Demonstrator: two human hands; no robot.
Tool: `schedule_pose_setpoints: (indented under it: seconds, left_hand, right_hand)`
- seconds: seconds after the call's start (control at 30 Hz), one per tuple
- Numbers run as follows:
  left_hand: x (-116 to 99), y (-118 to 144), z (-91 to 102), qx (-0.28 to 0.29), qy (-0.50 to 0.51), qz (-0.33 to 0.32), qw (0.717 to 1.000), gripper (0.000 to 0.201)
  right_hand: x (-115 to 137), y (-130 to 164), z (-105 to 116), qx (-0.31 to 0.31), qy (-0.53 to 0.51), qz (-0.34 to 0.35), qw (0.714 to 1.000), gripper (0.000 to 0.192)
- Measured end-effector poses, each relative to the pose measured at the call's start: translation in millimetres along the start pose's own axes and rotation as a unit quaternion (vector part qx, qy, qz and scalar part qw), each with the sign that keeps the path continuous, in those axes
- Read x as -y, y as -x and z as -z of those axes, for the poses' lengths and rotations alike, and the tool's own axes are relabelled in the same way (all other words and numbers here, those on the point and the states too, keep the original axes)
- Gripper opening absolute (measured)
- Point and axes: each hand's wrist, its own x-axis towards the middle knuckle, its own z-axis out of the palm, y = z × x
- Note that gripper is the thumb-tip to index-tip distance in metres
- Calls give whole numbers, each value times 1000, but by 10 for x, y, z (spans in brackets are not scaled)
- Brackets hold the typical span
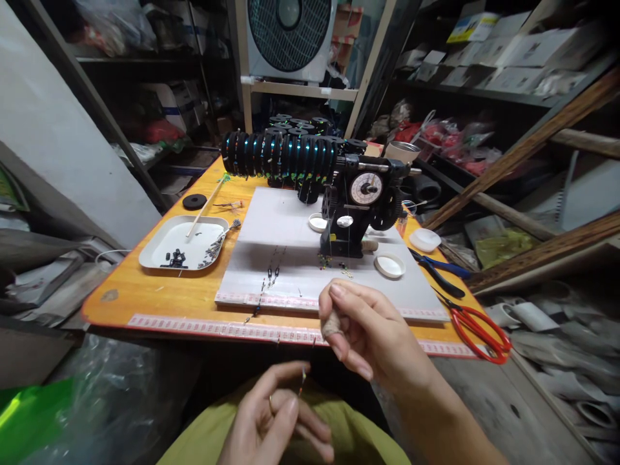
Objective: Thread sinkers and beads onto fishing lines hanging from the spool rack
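Observation:
My left hand (283, 416), a ring on one finger, is low in front of the table. Its curled fingers hold a thin beaded strand (303, 381) with small coloured beads. My right hand (363, 326) is above the front edge of the white board (242, 258), thumb and fingertips pinched together; what lies in the pinch is too small to see. A beige wrap (331, 324) covers one of its fingers. Left of it, another beaded line (259, 300) with dark pieces hangs over the board's edge. Loose small beads (325, 261) lie behind my right hand.
A black winding machine with a dial (367, 188) carries a row of black spools (281, 155). A white tray (159, 239) holds black pieces and a stick. Pliers (438, 274) and red-handled scissors (477, 332) lie right. A measuring tape (194, 325) runs along the table's front.

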Motion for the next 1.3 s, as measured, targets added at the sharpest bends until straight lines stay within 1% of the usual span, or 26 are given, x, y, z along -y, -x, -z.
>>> schedule_pose_setpoints:
  seconds: [0.07,0.1,0.17,0.2,0.23,0.3,0.33,0.37,0.4,0.47,0.5,0.57,0.63,0.7,0.73,0.83,0.93,1.07,1.17,1.3]
  left_hand:
    - [-49,-35,-21,-16,-85,-70,994,54]
    - [-85,-52,-40,-26,-131,-107,985,49]
    - [-178,-89,-89,-59,-219,-194,955,37]
    - [-234,-112,-116,-77,-255,-243,933,36]
    - [-294,-139,-142,-90,-280,-292,910,40]
    - [-419,-207,-187,-95,-305,-371,872,49]
    - [-480,-245,-207,-91,-309,-394,861,49]
    - [-537,-285,-226,-82,-305,-404,859,44]
    - [-587,-322,-244,-70,-288,-398,868,34]
    - [-657,-377,-280,-36,-225,-358,905,11]
    - [-676,-391,-296,-18,-191,-336,922,11]
    - [-682,-386,-317,23,-145,-289,946,20]
    - [-652,-345,-319,53,-109,-236,964,22]
    - [-601,-287,-306,83,-39,-170,981,25]
    - [-570,-258,-298,94,1,-143,985,27]
    - [-466,-189,-267,109,90,-96,985,30]
    - [-338,-148,-232,116,131,-62,983,29]
    - [-174,-110,-187,123,199,14,972,29]
    - [-108,-87,-164,127,221,50,966,31]
    - [-81,-63,-145,130,225,66,963,34]
  right_hand:
    - [79,69,-47,21,48,1,999,28]
    - [119,99,-74,29,77,2,997,28]
    - [192,141,-128,40,131,5,991,31]
    - [223,152,-151,44,150,6,988,32]
    - [251,156,-171,49,161,8,986,33]
    - [294,151,-198,57,173,9,983,33]
    - [310,145,-205,59,175,9,983,33]
    - [322,137,-208,62,176,11,982,33]
    - [330,128,-206,64,174,12,983,32]
    - [334,107,-194,70,161,15,984,32]
    - [329,95,-184,71,146,14,987,31]
    - [306,65,-161,66,99,7,993,32]
    - [265,30,-143,57,54,3,997,37]
    - [215,-5,-134,48,23,0,999,42]
    - [189,-20,-133,45,13,-5,999,43]
    - [127,-53,-132,38,-19,-26,999,41]
    - [99,-75,-108,27,-39,-36,998,40]
    - [85,-98,-49,19,-50,-41,998,38]
    - [69,-113,-22,22,-52,-45,997,38]
    - [44,-126,-14,25,-50,-47,997,38]
